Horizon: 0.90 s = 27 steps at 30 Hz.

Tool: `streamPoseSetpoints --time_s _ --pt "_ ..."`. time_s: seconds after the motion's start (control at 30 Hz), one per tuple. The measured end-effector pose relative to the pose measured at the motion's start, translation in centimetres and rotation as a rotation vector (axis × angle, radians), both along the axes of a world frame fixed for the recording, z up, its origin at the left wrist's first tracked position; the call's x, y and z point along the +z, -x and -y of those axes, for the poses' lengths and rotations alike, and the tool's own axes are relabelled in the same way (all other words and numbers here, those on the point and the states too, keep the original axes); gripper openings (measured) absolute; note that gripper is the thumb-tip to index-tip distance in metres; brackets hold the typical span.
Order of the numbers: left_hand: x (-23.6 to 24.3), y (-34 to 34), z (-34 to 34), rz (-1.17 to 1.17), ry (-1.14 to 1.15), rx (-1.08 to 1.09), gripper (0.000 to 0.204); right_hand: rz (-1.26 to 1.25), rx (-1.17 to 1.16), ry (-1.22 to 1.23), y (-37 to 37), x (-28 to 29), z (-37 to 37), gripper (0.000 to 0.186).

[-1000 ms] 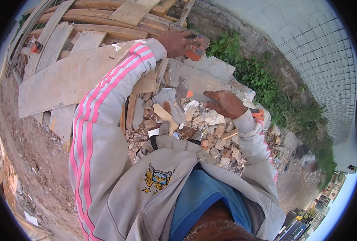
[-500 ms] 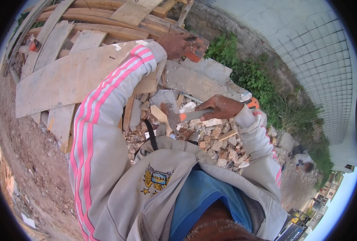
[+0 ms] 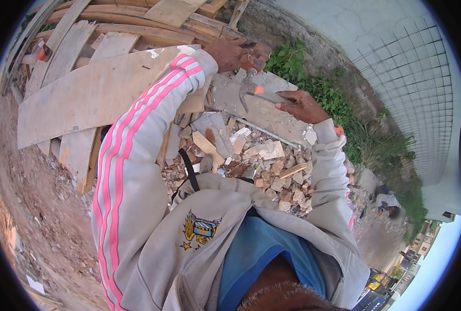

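Observation:
My left hand is closed around a dusty orange-red clay brick with dark hollows in it, held above the far end of the rubble. In my right hand is a claw hammer with a grey handle and an orange band below its metal head. The hammer head is raised at the brick's lower edge; I cannot tell whether the two touch. Under the hammer lies a broad grey slab.
Broken stones and brick rubble lie below my hands. Boards and beams are piled at the left. Green weeds grow along the wall, where wire mesh leans. A person is low to the ground farther right.
My right hand has swung the hammer up and away from the rubble, to the brick's lower edge. My left hand still holds the brick in nearly the same place.

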<state>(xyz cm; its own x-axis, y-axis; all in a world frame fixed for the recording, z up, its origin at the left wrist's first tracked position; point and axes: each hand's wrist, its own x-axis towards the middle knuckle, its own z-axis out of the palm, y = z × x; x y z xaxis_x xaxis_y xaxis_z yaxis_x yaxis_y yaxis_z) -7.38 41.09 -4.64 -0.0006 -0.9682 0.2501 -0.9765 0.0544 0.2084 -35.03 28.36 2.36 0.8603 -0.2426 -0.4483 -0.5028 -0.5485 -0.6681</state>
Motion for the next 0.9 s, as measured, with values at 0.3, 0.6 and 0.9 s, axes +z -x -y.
streamPoseSetpoints --time_s 0.3,0.6,0.9 --pt "0.3 0.1 0.3 0.034 -0.065 0.029 0.034 0.162 0.334 0.144 1.7 -3.2 -0.5 0.043" --pt "-2.4 -0.9 0.6 0.020 0.136 -0.001 0.036 -0.100 0.421 -0.013 0.9 -0.8 -3.9 0.046" --pt "-0.5 -0.1 -0.4 0.026 -0.016 0.030 0.037 -0.010 0.396 0.036 1.6 -2.5 -2.8 0.047"
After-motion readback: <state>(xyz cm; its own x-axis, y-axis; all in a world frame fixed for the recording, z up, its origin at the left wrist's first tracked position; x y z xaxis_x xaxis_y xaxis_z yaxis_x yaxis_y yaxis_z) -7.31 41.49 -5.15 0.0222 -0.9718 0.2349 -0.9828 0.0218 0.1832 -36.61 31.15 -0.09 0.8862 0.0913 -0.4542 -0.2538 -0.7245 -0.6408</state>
